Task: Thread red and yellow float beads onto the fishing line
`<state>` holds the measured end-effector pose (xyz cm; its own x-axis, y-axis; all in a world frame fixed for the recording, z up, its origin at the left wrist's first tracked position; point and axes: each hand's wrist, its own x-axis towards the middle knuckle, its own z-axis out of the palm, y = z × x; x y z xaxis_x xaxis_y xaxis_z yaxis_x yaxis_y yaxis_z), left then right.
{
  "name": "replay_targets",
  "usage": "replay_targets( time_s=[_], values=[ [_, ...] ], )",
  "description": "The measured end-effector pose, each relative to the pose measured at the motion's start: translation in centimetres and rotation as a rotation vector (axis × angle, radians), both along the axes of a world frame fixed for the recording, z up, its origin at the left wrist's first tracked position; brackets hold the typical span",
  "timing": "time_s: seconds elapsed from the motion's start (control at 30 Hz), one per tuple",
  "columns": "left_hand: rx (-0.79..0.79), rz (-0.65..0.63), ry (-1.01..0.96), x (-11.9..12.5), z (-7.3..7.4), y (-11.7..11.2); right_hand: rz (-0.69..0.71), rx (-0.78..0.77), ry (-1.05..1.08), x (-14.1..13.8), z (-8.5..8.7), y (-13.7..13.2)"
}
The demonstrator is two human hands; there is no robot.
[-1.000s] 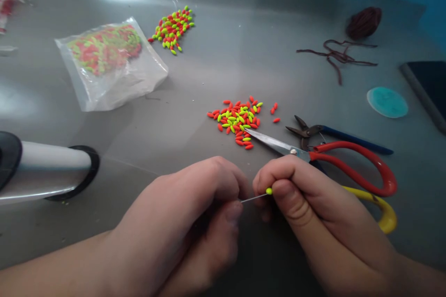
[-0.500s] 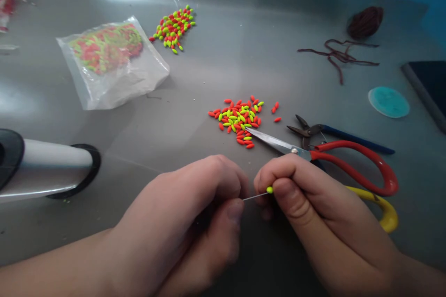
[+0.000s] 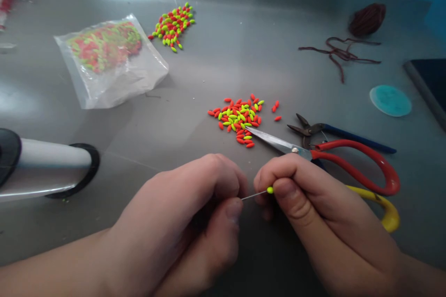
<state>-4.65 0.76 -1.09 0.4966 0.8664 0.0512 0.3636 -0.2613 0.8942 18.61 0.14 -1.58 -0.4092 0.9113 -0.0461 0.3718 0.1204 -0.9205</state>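
While the left hand [image 3: 174,213] still pinches the line [image 3: 254,195], the right hand [image 3: 324,213] grips the lime bead [image 3: 270,190].

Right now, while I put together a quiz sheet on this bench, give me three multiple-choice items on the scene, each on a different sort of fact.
1. Where do the blue-handled pliers lie?
A. On the plastic bag
B. Just beyond the scissors
C. Under the white tube

2. What colour is the bead at the right hand?
A. Red
B. Blue
C. Yellow-green

3. How does the thin line lie?
A. Raised between the hands, its far end inside the left hand
B. Flat on the table
C. Wound round the scissors

Answers:
1. B: the pliers sit on the far side of the scissors' red handle.
2. C: the bead shows bright yellow-green against the thumb.
3. A: the line spans the gap from the left hand to the bead.
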Motion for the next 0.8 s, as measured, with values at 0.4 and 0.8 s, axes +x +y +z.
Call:
replay_targets(
  time_s=[0.4,0.8],
  values=[
    [-0.037,0.031,0.016,0.27,0.29,0.08,-0.067,-0.029,0.019,-0.49,0.14,-0.26],
    [-0.015,0.014,0.062,0.14,0.45,0.01,-0.112,0.008,-0.011,-0.55,0.7,0.04]
  ],
)
